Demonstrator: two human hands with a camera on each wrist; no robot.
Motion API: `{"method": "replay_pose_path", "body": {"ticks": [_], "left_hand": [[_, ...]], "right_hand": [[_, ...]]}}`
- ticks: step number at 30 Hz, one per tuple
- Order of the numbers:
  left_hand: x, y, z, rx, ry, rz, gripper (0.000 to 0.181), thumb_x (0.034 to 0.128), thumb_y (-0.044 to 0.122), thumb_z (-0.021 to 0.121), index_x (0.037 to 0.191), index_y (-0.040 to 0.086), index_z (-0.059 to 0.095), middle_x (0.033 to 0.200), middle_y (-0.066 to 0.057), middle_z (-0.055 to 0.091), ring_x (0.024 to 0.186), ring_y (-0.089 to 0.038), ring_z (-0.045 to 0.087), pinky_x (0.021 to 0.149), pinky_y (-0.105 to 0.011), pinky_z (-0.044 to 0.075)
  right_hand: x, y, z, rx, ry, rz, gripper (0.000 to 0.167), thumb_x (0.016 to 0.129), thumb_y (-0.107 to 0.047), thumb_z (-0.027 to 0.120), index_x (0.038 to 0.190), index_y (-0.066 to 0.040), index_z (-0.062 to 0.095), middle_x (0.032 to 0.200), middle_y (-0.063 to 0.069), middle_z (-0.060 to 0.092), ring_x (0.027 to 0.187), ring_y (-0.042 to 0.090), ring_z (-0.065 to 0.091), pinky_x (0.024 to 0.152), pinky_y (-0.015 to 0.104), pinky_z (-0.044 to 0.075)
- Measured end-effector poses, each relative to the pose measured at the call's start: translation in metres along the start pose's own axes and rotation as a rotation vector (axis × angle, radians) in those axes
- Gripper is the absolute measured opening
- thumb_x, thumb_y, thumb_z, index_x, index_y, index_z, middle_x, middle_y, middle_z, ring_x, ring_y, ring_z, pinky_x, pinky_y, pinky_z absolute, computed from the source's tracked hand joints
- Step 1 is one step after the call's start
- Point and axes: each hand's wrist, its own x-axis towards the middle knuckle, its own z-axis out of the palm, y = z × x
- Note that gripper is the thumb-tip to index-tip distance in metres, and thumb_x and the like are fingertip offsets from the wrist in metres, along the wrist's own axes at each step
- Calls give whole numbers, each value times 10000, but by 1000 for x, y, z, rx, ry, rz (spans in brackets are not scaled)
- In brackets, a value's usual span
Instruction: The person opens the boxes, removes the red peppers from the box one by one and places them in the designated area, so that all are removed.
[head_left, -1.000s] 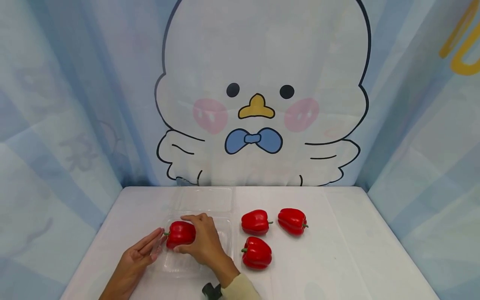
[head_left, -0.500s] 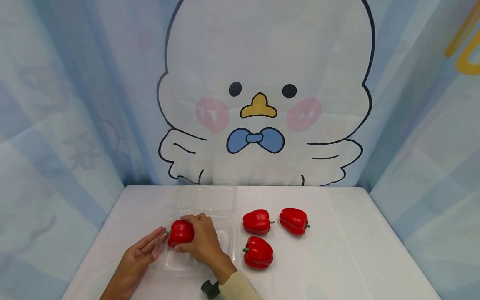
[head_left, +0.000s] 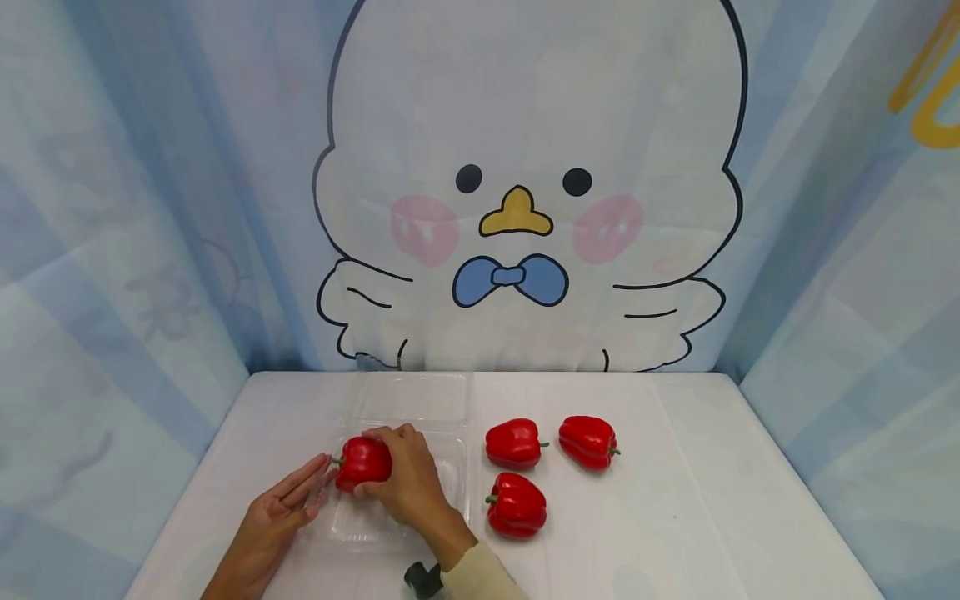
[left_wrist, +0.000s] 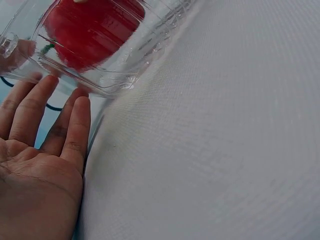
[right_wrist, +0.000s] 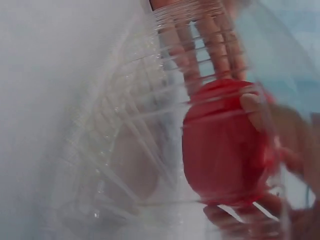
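Note:
A red bell pepper (head_left: 363,463) with a green stem is held in my right hand (head_left: 408,475), fingers on its far side and thumb on its near side. It is over the left part of an open clear plastic container (head_left: 360,529); the right wrist view shows the pepper (right_wrist: 220,145) through the plastic. The stem points left. My left hand (head_left: 273,517) has its fingers straight, the tips touching the container's left wall. In the left wrist view the palm (left_wrist: 40,180) faces up, and the pepper (left_wrist: 92,30) shows behind the wall.
Three more red bell peppers lie right of the container: one at the back (head_left: 513,443), one farther right (head_left: 588,442), one nearer (head_left: 516,506). The clear lid (head_left: 411,400) lies folded back. A dark object (head_left: 423,581) is by the right sleeve. A printed curtain (head_left: 517,333) backs the white table.
The held pepper has shifted slightly away from me, within my right hand's grip. My left hand stays against the container wall. The other peppers have not moved.

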Motion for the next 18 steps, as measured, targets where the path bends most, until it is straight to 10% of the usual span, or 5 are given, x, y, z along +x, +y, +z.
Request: {"method": "replay_pose_path", "body": {"ticks": [18], "left_hand": [[1, 2, 4, 82, 41, -55, 793, 1025, 258, 729, 1688, 172, 303, 1699, 101, 382, 1263, 167, 577, 1080, -200, 514]], "right_hand": [[-20, 3, -30, 98, 41, -49, 708, 797, -228, 952, 1415, -359, 634, 1289, -39, 618, 1228, 149, 554, 959, 364, 627]]}}
